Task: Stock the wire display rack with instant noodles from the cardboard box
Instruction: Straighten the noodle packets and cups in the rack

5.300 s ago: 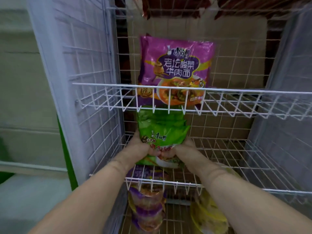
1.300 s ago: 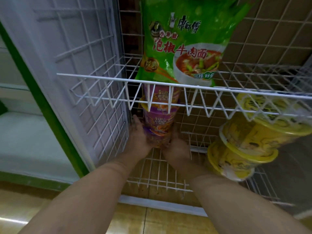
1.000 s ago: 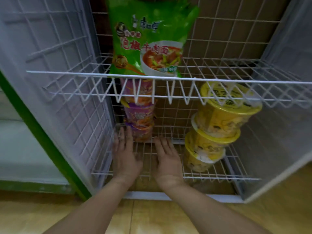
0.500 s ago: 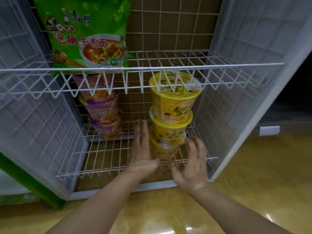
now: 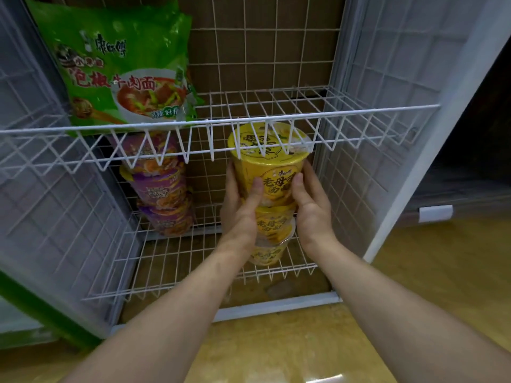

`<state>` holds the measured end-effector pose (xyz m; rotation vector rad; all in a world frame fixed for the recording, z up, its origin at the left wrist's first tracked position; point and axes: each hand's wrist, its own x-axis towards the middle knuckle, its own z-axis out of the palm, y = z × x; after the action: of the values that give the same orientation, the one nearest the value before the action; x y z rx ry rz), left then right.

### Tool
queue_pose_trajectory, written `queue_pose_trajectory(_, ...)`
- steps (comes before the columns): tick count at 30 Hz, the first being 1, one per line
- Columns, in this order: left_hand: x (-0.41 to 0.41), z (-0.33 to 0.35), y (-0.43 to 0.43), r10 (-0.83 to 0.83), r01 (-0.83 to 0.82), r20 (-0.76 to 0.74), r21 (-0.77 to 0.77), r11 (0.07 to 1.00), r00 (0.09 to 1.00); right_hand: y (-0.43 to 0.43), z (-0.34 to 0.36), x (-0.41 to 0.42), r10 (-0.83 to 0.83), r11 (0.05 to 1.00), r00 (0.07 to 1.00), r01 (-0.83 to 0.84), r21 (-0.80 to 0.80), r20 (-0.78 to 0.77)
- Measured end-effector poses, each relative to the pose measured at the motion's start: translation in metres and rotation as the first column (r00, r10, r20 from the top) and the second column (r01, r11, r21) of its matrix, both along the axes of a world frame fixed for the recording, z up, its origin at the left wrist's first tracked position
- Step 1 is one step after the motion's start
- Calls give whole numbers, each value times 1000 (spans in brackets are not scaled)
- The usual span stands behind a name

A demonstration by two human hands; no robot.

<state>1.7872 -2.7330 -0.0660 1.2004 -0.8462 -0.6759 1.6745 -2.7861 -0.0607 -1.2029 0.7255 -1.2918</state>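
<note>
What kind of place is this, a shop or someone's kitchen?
Probably a small shop, or a mock one: a wire display rack holds stacked yellow noodle cups, purple noodle cups and a green noodle bag.

The upper shelf rail hangs close over the yellow cup stack; between it and the purple cup stack is free room.

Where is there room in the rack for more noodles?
Upper wire shelf: bare from the green noodle bag to the right wall. Bottom wire shelf: bare in front of the stacked purple cups. Crowded: left hand and right hand grip the stacked yellow cups.
</note>
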Motion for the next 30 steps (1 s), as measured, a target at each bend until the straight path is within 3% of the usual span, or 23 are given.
queue_pose_trajectory(4, 4, 4, -1, -88, 87, -63, -18, 996, 994, 1, -3, 1, -69, 997, 997, 70, -39, 24)
queue_pose_trajectory(9, 12, 1, 0, -128, 128, 16, 2, 992, 992, 3, -7, 0, -81, 992, 996, 78, -101, -27)
queue_pose_trajectory(11, 15, -4, 5, -107, 104, 83, 37, 994, 991, 2, -17, -9, -127, 980, 981, 100, -172, -150)
queue_pose_trajectory(13, 23, -17, 14, -113, 71, 279, 156, 985, 954, 0, -35, -23, -154, 974, 908, 71, -217, -391)
queue_pose_trajectory(16, 39, -50, 26, -224, -30, 577, 398, 917, 785, -3, -67, -44, -97, 975, 669, -86, -207, -737)
queue_pose_trajectory(18, 44, -65, 31, -277, -59, 665, 436, 898, 693, -3, -77, -47, -85, 954, 553, -195, -227, -829)
queue_pose_trajectory(22, 43, -79, 26, -249, -105, 777, 374, 922, 577, -7, -82, -36, -95, 943, 575, -209, -258, -812)
queue_pose_trajectory(26, 37, -83, 19, -258, -119, 759, 402, 908, 598, -14, -92, -26, -85, 937, 660, -201, -285, -746)
queue_pose_trajectory(30, 40, -84, 9, -270, -94, 724, 420, 903, 635, -26, -93, -18, -110, 922, 686, -200, -332, -720)
